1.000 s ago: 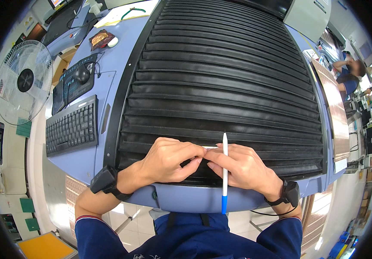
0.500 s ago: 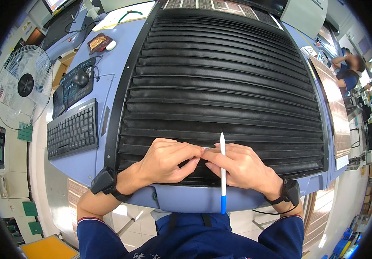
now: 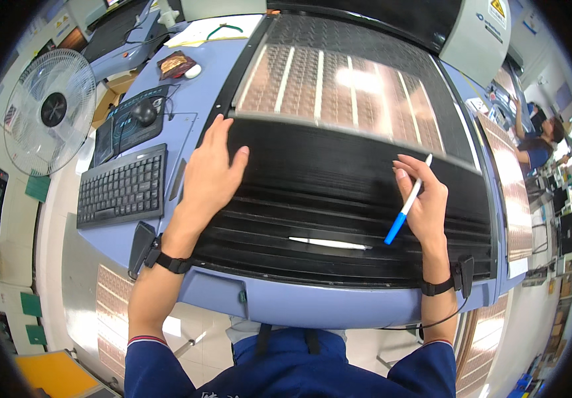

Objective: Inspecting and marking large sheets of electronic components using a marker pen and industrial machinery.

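My right hand [image 3: 424, 199] is closed round a white marker pen with a blue end [image 3: 413, 195], over the right side of the black bellows cover [image 3: 299, 159]. The blue end points down and to the left. My left hand [image 3: 213, 169] is open, holding nothing, its fingers stretched toward the left rail near the corner of a copper-coloured panel. That panel [image 3: 336, 93], striped with pale bands, lies on the machine bed beyond the folds. A slim white tool with pointed ends [image 3: 330, 243] rests on the near folds between my forearms; its exact kind cannot be made out.
On the left ledge are a black keyboard [image 3: 123, 187], a mouse [image 3: 144, 113] on its pad, and a dark wrapper [image 3: 176, 64]. Green-handled pliers [image 3: 225, 30] lie on paper farther back. A fan [image 3: 50, 109] stands left. Another person [image 3: 541, 146] is at far right.
The panel has come toward me and the bellows has folded up. My hands have parted and moved forward; the left has opened. The slim white tool now lies on the folds.
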